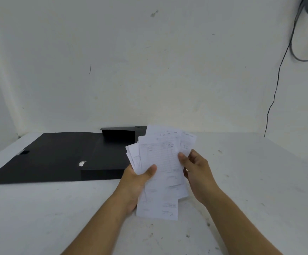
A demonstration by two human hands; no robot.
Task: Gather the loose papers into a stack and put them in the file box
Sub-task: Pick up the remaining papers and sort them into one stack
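Pinching fanned papers (160, 162) between them, left hand (138, 179) and right hand (197, 173) hover beside the file box (61, 157).

One black file box (57, 157), lying opened out flat on one white surface (250, 181); one fanned bundle of printed papers (160, 168), sheets too overlapped to count; two hands, left (136, 181) and right (197, 173); one dark cable (276, 85) down the wall

single head-worn view, looking forward and down, close over table (259, 181), facing wall (149, 70)
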